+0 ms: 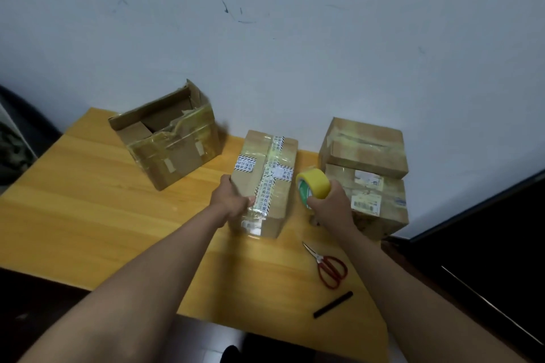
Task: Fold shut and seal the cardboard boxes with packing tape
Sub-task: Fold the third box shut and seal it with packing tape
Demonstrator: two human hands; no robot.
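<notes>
My left hand (233, 199) rests on the near left edge of the closed brown cardboard box (265, 183) in the middle of the yellow wooden table (88, 200), thumb pressed flat on the strip of white printed tape running along its top, fingers down over the box's left side. My right hand (330, 206) grips the yellow roll of packing tape (313, 187), fingers curled round its lower rim, holding it upright just beside the box's right side and off the tabletop. To the left, near the wall, a larger brown cardboard box (171, 141) sits with its top flaps open and torn. To the right, a small taped cardboard box (365, 147) is stacked on another labelled cardboard box (380, 203). Near my right forearm, red-handled scissors (327, 267) lie on the table, and a black marker pen (333, 304) lies closer to the table's near edge.
</notes>
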